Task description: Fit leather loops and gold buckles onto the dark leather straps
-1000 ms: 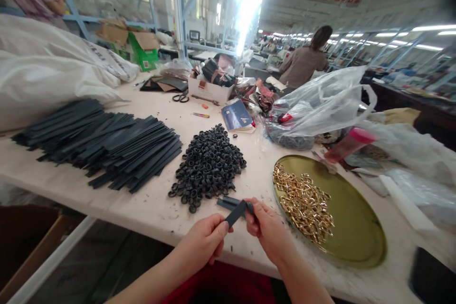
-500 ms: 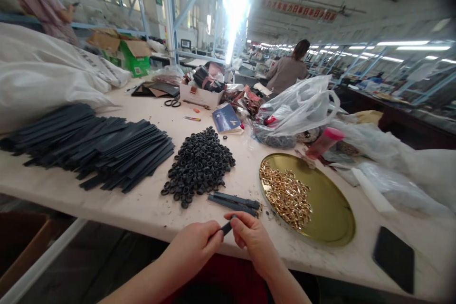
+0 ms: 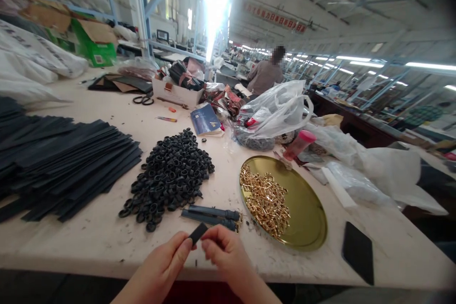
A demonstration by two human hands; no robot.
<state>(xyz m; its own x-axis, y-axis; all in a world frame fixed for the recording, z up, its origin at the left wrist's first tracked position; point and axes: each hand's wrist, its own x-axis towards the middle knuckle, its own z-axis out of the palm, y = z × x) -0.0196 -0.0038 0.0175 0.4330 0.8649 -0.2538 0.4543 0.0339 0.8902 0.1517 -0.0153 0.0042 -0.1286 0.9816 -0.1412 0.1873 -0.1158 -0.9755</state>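
Note:
My left hand (image 3: 171, 256) pinches a short black strap (image 3: 198, 233) between thumb and fingers, its flat end pointing up and right. My right hand (image 3: 224, 249) is curled at the strap's right edge, its fingertips close together against it; what lies between them is partly hidden. Just beyond my hands lie a few finished-looking black straps (image 3: 213, 215) with gold bits at their right ends. To their left is a heap of small black loops (image 3: 171, 171). On the right, a round gold tray (image 3: 309, 218) holds a pile of gold metal clasps (image 3: 267, 199).
Long black strips (image 3: 81, 161) are stacked at the left. A phone (image 3: 358, 251) lies near the right front edge. Farther back are scissors (image 3: 143, 100), a blue booklet (image 3: 205, 119), a pink-lidded container (image 3: 299, 145) and a plastic bag (image 3: 274, 109). A person (image 3: 265, 76) sits beyond the table.
The view has swung right, so the table's things sit farther left. The strap between my hands now shows its broad flat face, and my right fingers have shifted off its tip to its edge.

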